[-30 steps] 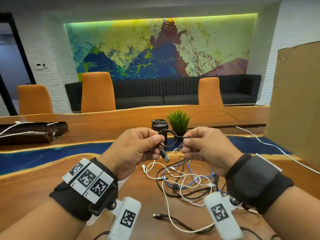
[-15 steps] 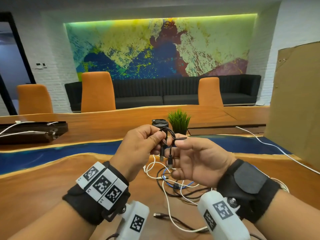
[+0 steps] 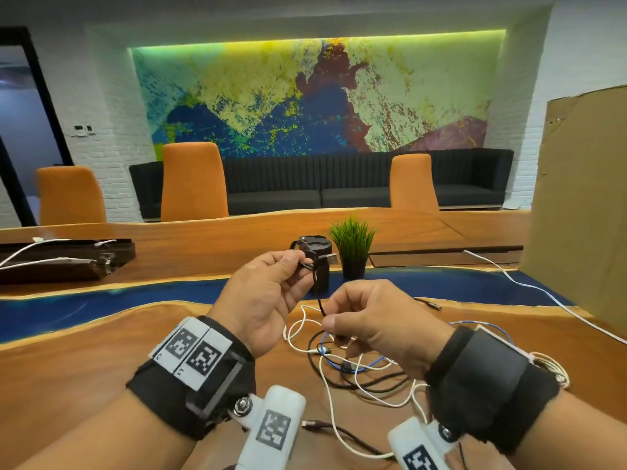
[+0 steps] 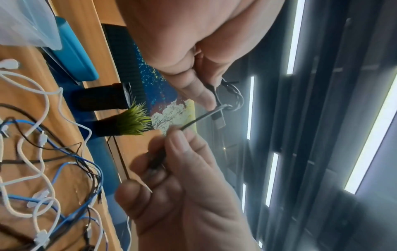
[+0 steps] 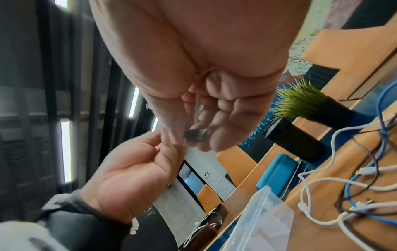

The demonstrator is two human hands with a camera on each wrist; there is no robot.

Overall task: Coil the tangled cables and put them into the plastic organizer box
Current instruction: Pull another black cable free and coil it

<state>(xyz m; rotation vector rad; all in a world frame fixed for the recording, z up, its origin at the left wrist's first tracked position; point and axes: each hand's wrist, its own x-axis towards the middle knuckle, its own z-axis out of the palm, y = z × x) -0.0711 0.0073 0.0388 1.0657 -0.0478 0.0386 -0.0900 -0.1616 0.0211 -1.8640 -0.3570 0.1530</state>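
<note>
The left hand (image 3: 268, 293) is pinching a small coil of the black cable (image 3: 319, 301) between thumb and fingers (image 4: 197, 91), holding it raised above the surface (image 3: 84, 368). A plug (image 3: 328, 257) is sticking out of the coil toward the plant (image 3: 353, 245). The right hand (image 3: 376, 320) is sitting lower and nearer, its fingers (image 4: 182, 152) curled tight around the free run of the same cable, which is stretching taut between the two hands. In the left wrist view the cable is showing as a short straight length from the coil down to the right hand's fingertips.

Below the hands, the tangle (image 3: 353, 364) of white, blue and black cables is lying loose on the surface, strands crossing one another. A black cylinder (image 3: 319, 266) is standing just beside the plant, behind the coil. The clear box (image 5: 257, 222) is showing only in the wrist views, resting on the surface near the tangle; a blue case (image 4: 73, 56) is lying just beside it. A cardboard sheet (image 3: 583, 212) is standing at the right edge.
</note>
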